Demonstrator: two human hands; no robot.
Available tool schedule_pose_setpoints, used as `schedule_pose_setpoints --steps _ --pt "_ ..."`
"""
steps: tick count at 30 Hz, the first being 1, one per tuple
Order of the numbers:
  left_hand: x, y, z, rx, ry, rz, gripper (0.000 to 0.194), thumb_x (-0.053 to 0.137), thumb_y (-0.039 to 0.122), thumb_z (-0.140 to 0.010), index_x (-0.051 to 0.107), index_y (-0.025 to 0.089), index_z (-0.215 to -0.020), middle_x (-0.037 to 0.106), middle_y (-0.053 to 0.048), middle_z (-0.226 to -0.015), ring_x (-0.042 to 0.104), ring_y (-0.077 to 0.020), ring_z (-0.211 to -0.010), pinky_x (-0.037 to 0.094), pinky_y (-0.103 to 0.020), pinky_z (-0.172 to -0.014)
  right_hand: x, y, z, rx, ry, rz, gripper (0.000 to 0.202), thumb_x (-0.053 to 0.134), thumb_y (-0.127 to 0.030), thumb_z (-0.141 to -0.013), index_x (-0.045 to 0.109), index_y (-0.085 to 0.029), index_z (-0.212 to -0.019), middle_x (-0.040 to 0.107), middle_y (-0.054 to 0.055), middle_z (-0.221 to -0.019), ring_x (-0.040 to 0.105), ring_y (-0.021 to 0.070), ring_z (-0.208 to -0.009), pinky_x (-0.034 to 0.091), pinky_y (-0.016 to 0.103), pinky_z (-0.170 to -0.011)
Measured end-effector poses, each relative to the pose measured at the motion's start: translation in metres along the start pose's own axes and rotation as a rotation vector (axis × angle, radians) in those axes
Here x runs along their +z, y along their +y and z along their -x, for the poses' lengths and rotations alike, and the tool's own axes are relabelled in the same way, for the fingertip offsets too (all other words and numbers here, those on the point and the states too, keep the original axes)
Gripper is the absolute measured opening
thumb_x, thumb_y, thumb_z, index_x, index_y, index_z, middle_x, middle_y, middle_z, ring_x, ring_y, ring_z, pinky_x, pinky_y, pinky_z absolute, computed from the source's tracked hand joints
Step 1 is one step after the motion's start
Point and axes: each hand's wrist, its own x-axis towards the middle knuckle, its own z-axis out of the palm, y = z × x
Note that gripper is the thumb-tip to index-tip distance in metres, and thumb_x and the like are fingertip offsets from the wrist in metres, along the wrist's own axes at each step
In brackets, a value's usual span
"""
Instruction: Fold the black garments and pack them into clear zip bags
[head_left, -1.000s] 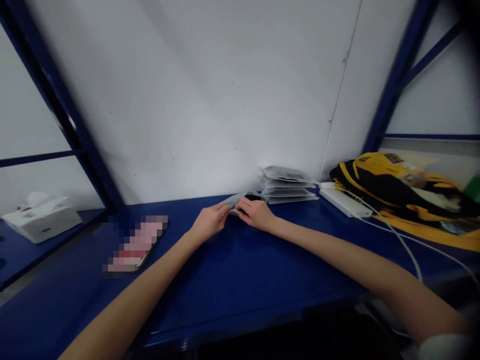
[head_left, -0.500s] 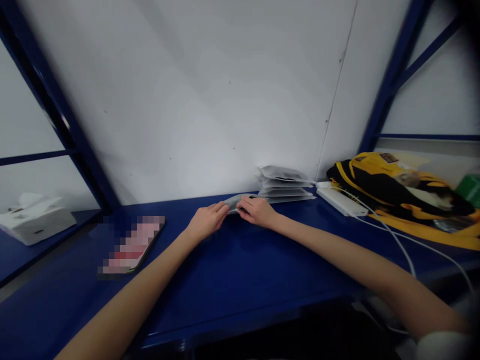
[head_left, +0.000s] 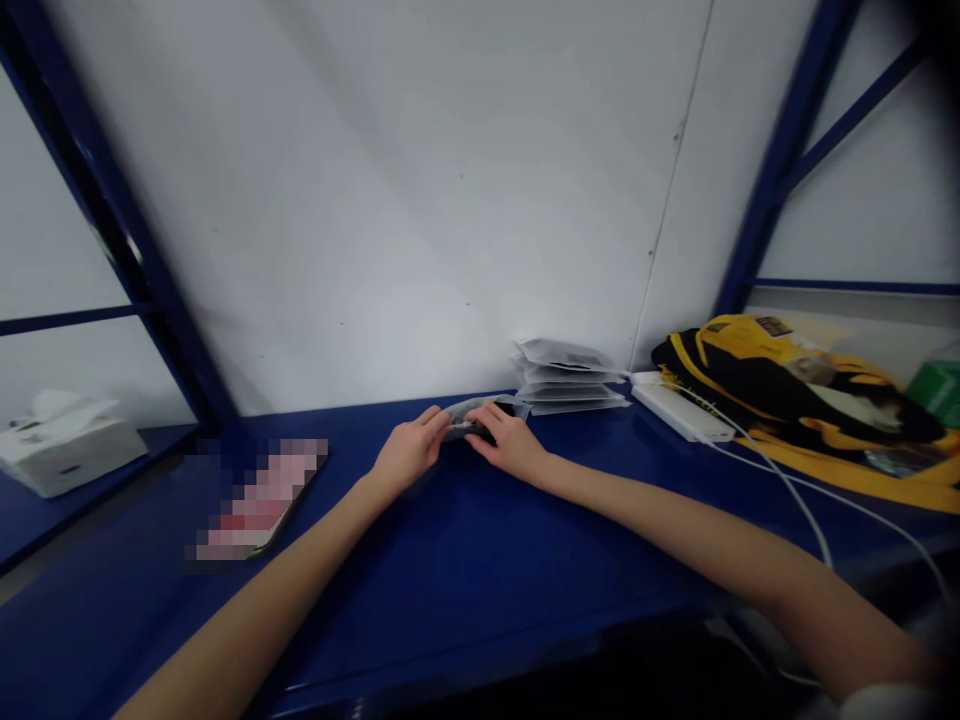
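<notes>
Our left hand (head_left: 409, 447) pinches a translucent plastic pouch (head_left: 456, 415), and our right hand (head_left: 514, 443) grips its near edge. Beside it lies a whitish stack of plastic pouches (head_left: 570, 377).

At the clock's centre, the pouch (head_left: 458, 413) looks like thin translucent plastic; the stacked pouches (head_left: 571, 378) toward three o'clock share that filmy, milky finish. The tabletop (head_left: 465, 560) at six is smooth and glossy, like painted metal. Farther toward three lie a smooth plastic slab (head_left: 681, 412) and a matt cloth bag (head_left: 795, 372); at nine, soft paper tissues (head_left: 71, 408). The wall (head_left: 450, 200) at twelve is smooth, faintly satiny.
</notes>
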Motion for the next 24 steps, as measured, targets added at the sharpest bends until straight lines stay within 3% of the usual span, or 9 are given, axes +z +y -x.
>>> schedule_pose_setpoints --steps 4,8,14,19,24 --pt "-0.001 0.000 0.000 0.011 -0.018 0.021 0.023 0.030 0.022 -0.090 0.052 0.018 -0.084 0.053 0.000 -0.081 0.050 -0.0079 -0.053 0.035 -0.020 -0.051 0.002 0.002 -0.001 -0.010 0.014 0.040 0.016 0.046 -0.026 -0.085 0.056 -0.020 -0.097 0.060 0.002 -0.087 0.055 0.0118 -0.069 0.041 0.023 -0.064" --pt "-0.004 0.000 -0.001 0.082 -0.078 -0.081 0.024 0.030 0.025 -0.090 0.053 0.018 -0.086 0.053 0.000 -0.082 0.050 -0.0084 -0.052 0.032 -0.021 -0.049 -0.003 0.004 -0.006 -0.156 0.034 0.217 0.018 0.043 -0.026 -0.087 0.059 -0.019 -0.082 0.059 0.001 -0.071 0.052 0.0129 -0.069 0.036 0.025 -0.065" --pt "-0.012 -0.005 -0.006 0.085 -0.055 -0.131 0.022 0.032 0.023 -0.089 0.053 0.020 -0.086 0.055 0.000 -0.081 0.052 -0.0093 -0.059 0.031 -0.021 -0.051 -0.009 0.010 -0.016 -0.247 0.067 0.352 0.020 0.041 -0.024 -0.088 0.056 -0.019 -0.075 0.058 0.002 -0.073 0.048 0.0147 -0.074 0.031 0.028 -0.066" --pt "-0.020 -0.023 -0.006 0.048 -0.011 -0.213 0.021 0.033 0.023 -0.089 0.053 0.020 -0.082 0.057 0.000 -0.080 0.052 -0.0106 -0.064 0.031 -0.021 -0.053 -0.018 0.036 -0.017 -0.239 0.010 0.385 0.018 0.042 -0.021 -0.087 0.055 -0.017 -0.075 0.058 0.002 -0.071 0.049 0.0139 -0.070 0.031 0.026 -0.063" --pt "-0.027 -0.045 0.001 -0.083 0.028 -0.254 0.025 0.031 0.029 -0.089 0.052 0.020 -0.079 0.058 0.000 -0.079 0.053 -0.0115 -0.066 0.027 -0.021 -0.050 -0.038 0.071 -0.012 -0.110 -0.056 0.433 0.014 0.043 -0.021 -0.085 0.055 -0.017 -0.078 0.059 0.004 -0.073 0.051 0.0146 -0.067 0.033 0.025 -0.060"
